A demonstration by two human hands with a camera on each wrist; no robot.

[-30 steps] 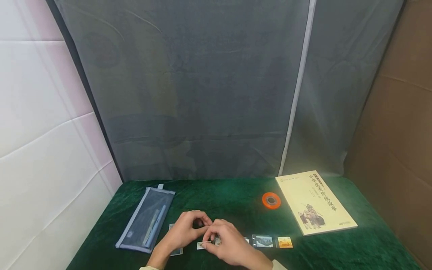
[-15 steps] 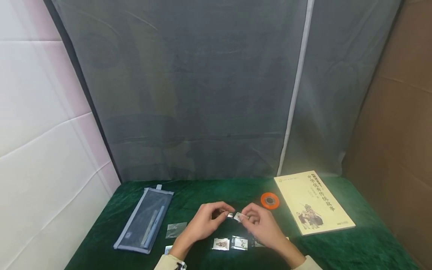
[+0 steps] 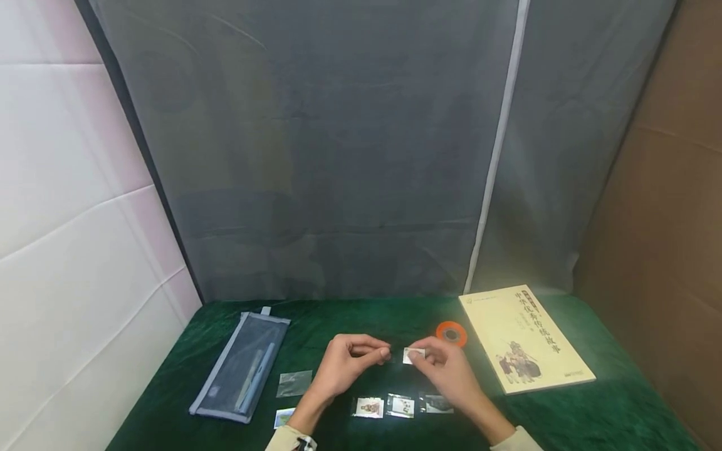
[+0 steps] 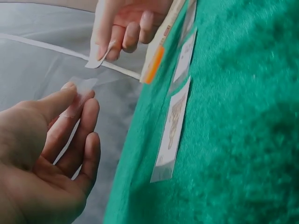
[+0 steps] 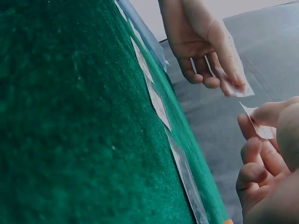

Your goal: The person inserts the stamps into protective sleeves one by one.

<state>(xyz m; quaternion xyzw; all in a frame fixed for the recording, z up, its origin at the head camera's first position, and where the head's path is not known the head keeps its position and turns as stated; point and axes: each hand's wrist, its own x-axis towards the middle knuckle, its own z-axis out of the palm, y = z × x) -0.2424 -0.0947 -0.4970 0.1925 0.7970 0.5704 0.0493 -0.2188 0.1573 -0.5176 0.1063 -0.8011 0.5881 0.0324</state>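
My left hand [image 3: 345, 366] pinches a small clear plastic sleeve [image 4: 85, 85] between thumb and fingers; in the head view the sleeve hardly shows. To its right, my right hand [image 3: 451, 373] pinches a small white-edged stamp [image 3: 407, 355], its thumb across the printed face. A short gap parts stamp and sleeve, and both are held up above the green cloth. Below the hands lies a row of sleeved stamps: a brownish figure stamp [image 3: 369, 408], a pale stamp [image 3: 402, 406] and a dark one [image 3: 437, 403] partly behind the right hand.
A flat clear sleeve [image 3: 294, 384] and a bluish-green stamp [image 3: 284, 417] lie left of the left forearm. Farther left is a mesh zip pouch [image 3: 242, 366] with pens. An orange tape roll [image 3: 451, 334] and a yellow book [image 3: 524, 341] lie at the right.
Both hands have risen from the row of stamps and moved right, uncovering the stamps and a clear sleeve. Over the last half second, the stamp and the held sleeve have drawn slightly apart.
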